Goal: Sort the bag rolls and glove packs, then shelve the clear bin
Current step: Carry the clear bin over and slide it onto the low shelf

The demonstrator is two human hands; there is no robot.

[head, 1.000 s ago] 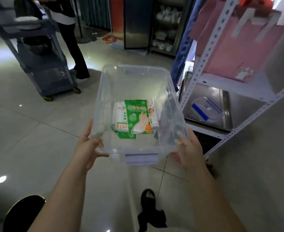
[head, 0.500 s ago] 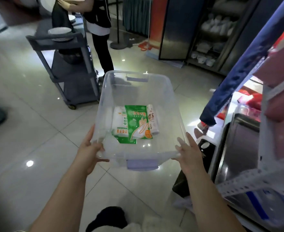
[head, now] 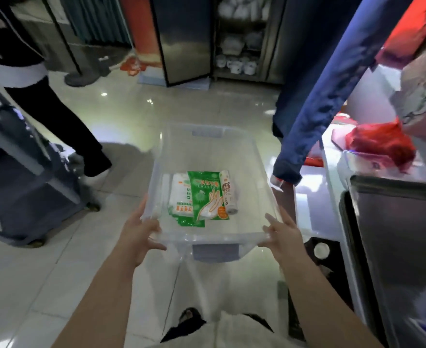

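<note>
Clear bin (head: 253,172) hangs in the air between my 2 hands, carried over the tiled floor (head: 131,114) with its long side running away from me. My left hand (head: 139,234) grips the near left corner, thumb hooked over the rim and fingers wrapped on the outside wall. My right hand (head: 283,234) holds the near right corner the same way, pinching it between the thumb on the rim and fingers laid along the outside. A grey latch (head: 215,249) on the bin's near end sits between the 2 hands. Inside, on the bottom and just beyond my fingertips, a green glove pack (head: 206,194) lies flat on top. A white pack (head: 180,194) is partly tucked under its edge on the left-hand side, and a bag roll (head: 228,192) lies touching it on the right-hand side. 1 more green corner (head: 190,223) pokes out from below, nearest my left hand; I cannot tell what it belongs to. Out past my left hand stand a grey cart (head: 18,172) and a person in dark trousers (head: 56,116). Beyond my right hand a blue sleeve (head: 320,96) hangs down near the bin's right wall. Farther to that side are a red bag (head: 380,141) and a dark metal tray (head: 395,234).
</note>
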